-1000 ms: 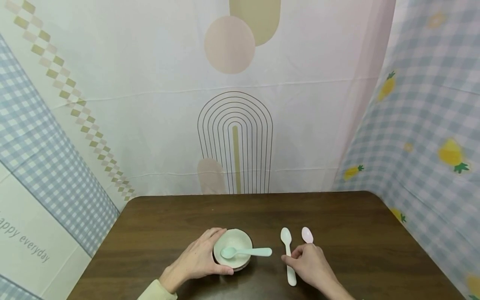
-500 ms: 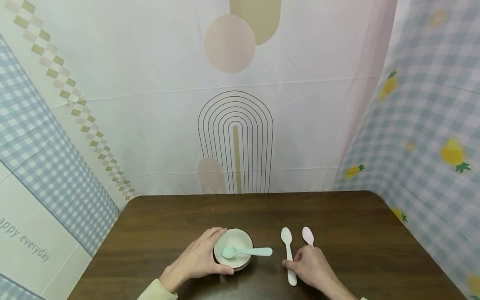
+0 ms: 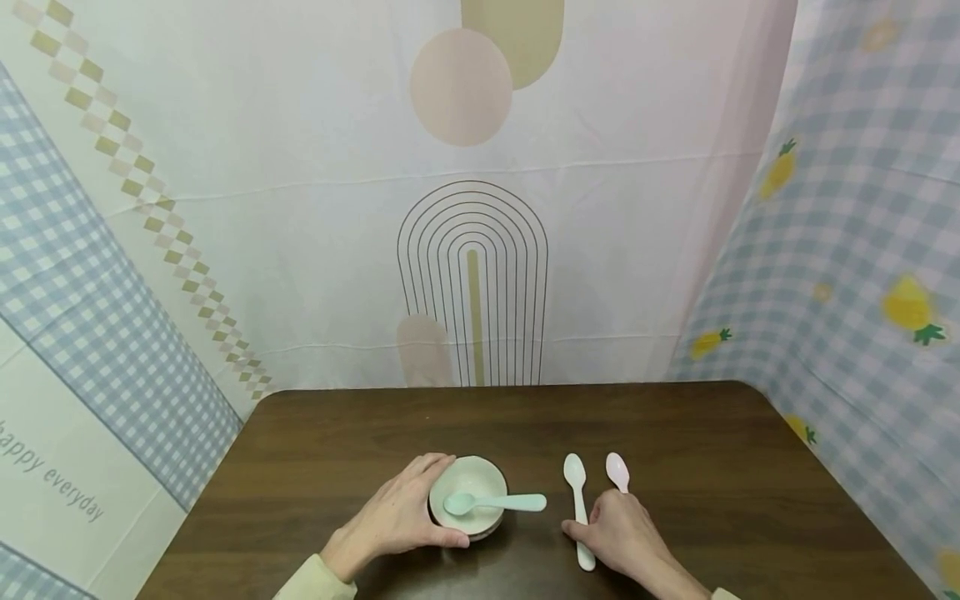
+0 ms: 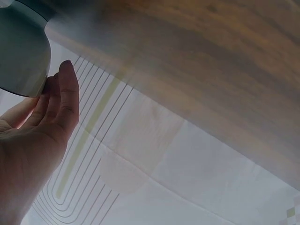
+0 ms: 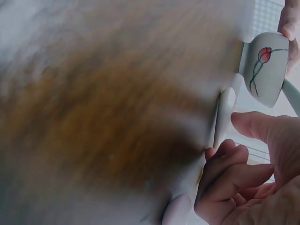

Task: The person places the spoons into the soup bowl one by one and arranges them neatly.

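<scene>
My left hand (image 3: 393, 512) grips the side of a small pale bowl (image 3: 478, 477) on the brown wooden table (image 3: 337, 442) — thumb at the near side, fingers round the far side. A mint-green spoon (image 3: 504, 502) lies across the bowl, its handle jutting past the rim to my right. My right hand (image 3: 626, 533) reaches over a white spoon (image 3: 579, 502), thumb to one side of its handle, fingers curled on the other — whether they grasp it, I cannot tell. A pink spoon (image 3: 617, 472) lies just beyond, its handle hidden by that hand.
</scene>
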A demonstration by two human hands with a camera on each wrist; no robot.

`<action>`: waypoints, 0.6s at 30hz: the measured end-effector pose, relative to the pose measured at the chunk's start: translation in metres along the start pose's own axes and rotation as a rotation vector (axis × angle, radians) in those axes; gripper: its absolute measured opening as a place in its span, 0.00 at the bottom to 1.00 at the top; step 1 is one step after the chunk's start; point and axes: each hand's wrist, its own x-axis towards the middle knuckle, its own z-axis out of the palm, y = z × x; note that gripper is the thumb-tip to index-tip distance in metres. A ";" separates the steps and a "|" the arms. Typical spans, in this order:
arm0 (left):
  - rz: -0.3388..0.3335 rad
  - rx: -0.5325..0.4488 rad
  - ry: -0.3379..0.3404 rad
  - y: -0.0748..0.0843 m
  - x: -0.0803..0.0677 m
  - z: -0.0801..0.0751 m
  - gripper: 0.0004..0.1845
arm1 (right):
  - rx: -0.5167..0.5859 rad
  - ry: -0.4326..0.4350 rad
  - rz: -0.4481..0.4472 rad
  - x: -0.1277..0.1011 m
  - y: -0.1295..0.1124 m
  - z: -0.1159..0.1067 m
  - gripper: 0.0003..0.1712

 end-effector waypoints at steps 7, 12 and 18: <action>0.001 0.000 0.001 0.001 0.000 -0.001 0.59 | -0.042 0.021 -0.019 0.001 -0.001 0.002 0.33; -0.001 -0.005 -0.002 0.001 0.000 -0.001 0.59 | -0.068 0.026 -0.038 0.002 -0.002 0.002 0.30; -0.005 -0.003 -0.001 0.001 -0.001 0.000 0.59 | -0.084 0.012 -0.041 0.002 -0.002 0.003 0.25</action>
